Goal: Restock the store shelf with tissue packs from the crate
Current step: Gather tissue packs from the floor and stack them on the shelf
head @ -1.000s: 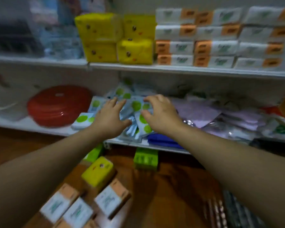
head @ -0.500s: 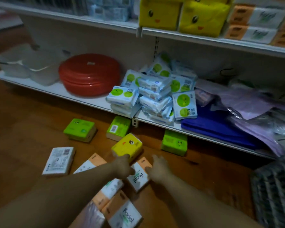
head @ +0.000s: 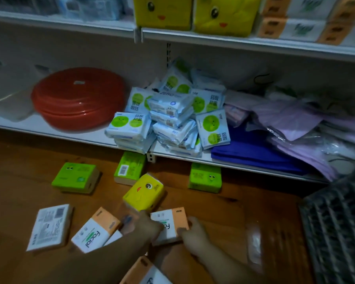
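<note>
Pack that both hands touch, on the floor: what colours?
The pack is white with an orange band at one end; the head view shows it.

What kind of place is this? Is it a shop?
Most likely a small shop. White shelves hold matching yellow tissue packs and stacked red basins, and the left hand and right hand hold an orange-and-white pack on the floor.
</note>
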Demonstrator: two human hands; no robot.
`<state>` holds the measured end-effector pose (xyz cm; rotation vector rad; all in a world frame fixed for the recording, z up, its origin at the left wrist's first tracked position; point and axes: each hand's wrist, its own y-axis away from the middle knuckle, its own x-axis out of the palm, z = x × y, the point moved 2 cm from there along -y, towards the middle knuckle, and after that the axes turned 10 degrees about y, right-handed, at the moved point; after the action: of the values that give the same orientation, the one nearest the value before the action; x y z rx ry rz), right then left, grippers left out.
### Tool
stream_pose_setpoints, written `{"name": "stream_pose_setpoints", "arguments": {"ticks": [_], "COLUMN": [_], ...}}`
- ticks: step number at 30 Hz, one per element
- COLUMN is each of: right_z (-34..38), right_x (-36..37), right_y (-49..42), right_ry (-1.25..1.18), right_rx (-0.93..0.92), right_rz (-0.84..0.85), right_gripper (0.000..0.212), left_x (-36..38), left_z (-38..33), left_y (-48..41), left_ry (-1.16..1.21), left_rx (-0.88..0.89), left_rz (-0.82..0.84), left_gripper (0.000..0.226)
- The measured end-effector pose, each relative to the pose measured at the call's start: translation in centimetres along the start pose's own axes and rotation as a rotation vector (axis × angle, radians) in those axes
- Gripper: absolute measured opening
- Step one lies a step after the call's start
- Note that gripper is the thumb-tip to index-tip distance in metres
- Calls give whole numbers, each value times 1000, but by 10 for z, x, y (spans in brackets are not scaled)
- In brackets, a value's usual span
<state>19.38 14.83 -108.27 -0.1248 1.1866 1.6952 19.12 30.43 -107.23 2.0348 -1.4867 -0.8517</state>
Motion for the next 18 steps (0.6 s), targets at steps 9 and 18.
{"name": "stream_pose_setpoints", "arguments": {"ticks": [9,18], "right_z": [81,180], "right_x": [-117,-242], "right_y": [72,206], "right_ry": [-165,-89], "right_rx": [-210,-486], "right_rz": [-309,-663], "right_gripper": [48,59], "left_x": [-6,-47], "left_z": [-118,-263], "left_y": [94,198], "left_ry": [96,159], "left_rx": [392,881], "left_rz": [161,360], "left_gripper": [49,56]}}
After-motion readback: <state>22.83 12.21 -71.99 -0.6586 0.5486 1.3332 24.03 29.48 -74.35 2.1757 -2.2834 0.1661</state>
